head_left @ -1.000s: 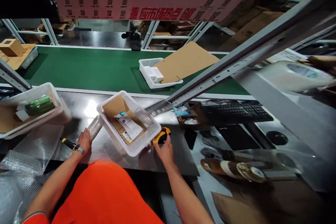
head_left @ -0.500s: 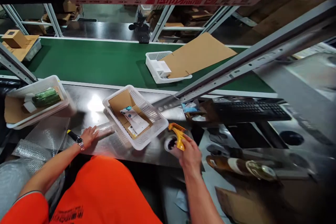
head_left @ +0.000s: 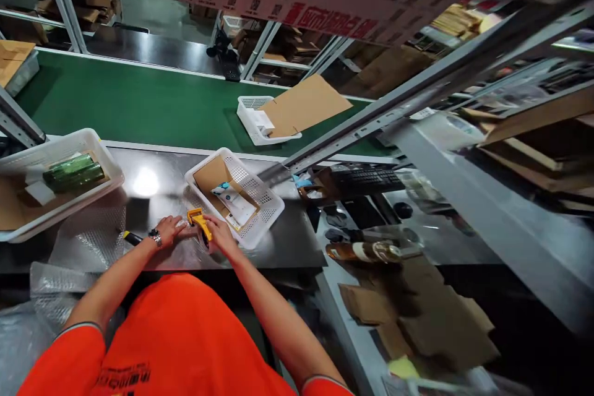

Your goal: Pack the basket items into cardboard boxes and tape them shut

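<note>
My right hand (head_left: 221,236) grips a yellow tape dispenser (head_left: 200,223) by its body, with a roll of clear tape on it. The dispenser is just right of my left hand (head_left: 169,231), over clear bubble wrap (head_left: 179,255) on the metal bench. My left hand lies with fingers stretched out on the wrap; whatever is under its palm is hidden. Behind my right hand stands a white perforated basket (head_left: 271,210) with an open cardboard box and a white packet (head_left: 237,205) in it. A black and yellow cutter-like tool (head_left: 132,238) rests beside my left wrist.
At left, another white basket (head_left: 116,167) holds green-wrapped items (head_left: 74,173). A green conveyor belt (head_left: 153,96) runs behind, carrying a white basket (head_left: 245,120) and cardboard. A slanted metal post (head_left: 325,145) crosses at right. A brown bottle (head_left: 364,252) lies on the side table.
My right hand has brought the tape dispenser leftward from beyond the middle basket to beside my left hand. My left hand stays on the bubble wrap. The view has shifted right.
</note>
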### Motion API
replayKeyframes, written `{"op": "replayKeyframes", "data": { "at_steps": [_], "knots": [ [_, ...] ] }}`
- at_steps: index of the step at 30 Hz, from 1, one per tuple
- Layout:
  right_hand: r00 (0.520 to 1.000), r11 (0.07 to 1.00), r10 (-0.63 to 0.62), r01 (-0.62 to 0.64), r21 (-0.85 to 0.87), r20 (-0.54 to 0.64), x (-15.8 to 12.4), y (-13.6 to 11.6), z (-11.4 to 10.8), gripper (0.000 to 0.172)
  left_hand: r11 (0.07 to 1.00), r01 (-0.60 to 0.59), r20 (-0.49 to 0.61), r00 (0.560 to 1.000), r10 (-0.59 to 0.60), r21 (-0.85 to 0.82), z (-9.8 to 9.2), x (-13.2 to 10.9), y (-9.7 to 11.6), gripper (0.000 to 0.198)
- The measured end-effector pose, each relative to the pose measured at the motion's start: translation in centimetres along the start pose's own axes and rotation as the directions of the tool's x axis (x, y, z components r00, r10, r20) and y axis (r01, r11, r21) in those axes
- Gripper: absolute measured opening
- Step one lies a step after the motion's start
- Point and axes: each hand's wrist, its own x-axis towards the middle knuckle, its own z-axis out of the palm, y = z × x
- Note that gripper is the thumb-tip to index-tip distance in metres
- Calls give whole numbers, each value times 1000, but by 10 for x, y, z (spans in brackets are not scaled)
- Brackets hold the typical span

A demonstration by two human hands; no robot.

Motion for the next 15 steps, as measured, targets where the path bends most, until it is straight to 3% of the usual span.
{"op": "replayKeyframes", "data": {
  "at_steps": [4,7,11,15],
  "knots": [
    [1000,993,5,-8,-114,-23,-52,53,-24,34,996,-46,-21,999,45,-80,3,7,-8,89],
    [998,994,54,-58,-95,-43,-63,80,-18,44,991,-76,-36,997,72,-111,5,9,-11,93],
    [988,988,138,-142,-56,-67,-41,72,-5,46,989,-59,-14,998,57,-138,-2,14,-12,84],
    [981,976,185,-191,-108,-66,-58,57,-36,32,982,-17,-48,999,8,-186,-12,24,-15,67]
  ]
}}
